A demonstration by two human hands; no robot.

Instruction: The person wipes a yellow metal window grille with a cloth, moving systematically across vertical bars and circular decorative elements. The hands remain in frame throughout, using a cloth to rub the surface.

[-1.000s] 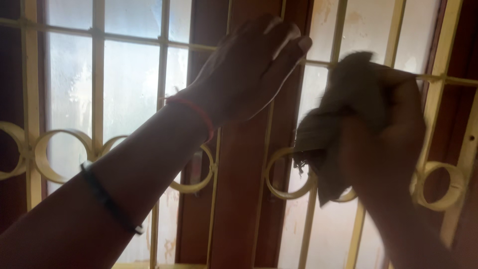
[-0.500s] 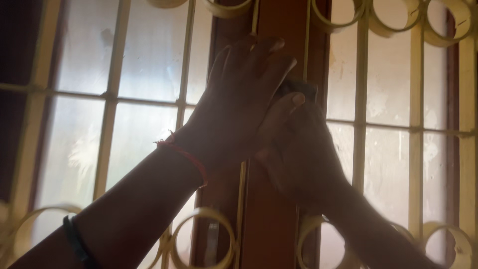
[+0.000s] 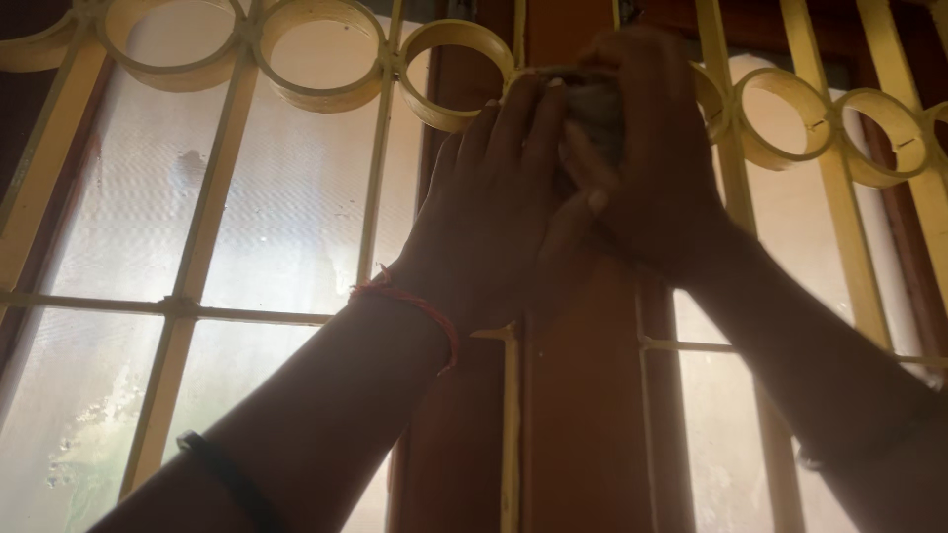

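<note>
Both arms up at the window. Right hand (image 3: 660, 158) is bunched tight round a greyish cloth (image 3: 592, 107), pressing it vs the brown wooden post (image 3: 583, 395) that runs up the middle of the frame, right at the level of the ring row. Only a bit of the cloth shows, between the two hands; the rest is buried in the fist.

Left hand (image 3: 494, 212) lies flat, fingers spread and pointing up, palm on the same post just left of the cloth, fingertips touching it. Nothing gripped there, it's an open, leaning hand. Thin red thread (image 3: 410, 308) round that wrist, dark bangle (image 3: 232, 479) further down the forearm.

Yellow metal grille (image 3: 370, 188) sits in front of the panes: upright bars, a crossbar lower down, a band of rings (image 3: 321, 49) along the top. Hands reach the ring band, w/ the right one overlapping a ring beside the post.

Frosted glass (image 3: 276, 207) behind is bright, streaky, w/ a few smudges and specks. Backlit, so hands and arms read dark, detail hard to make out.
</note>
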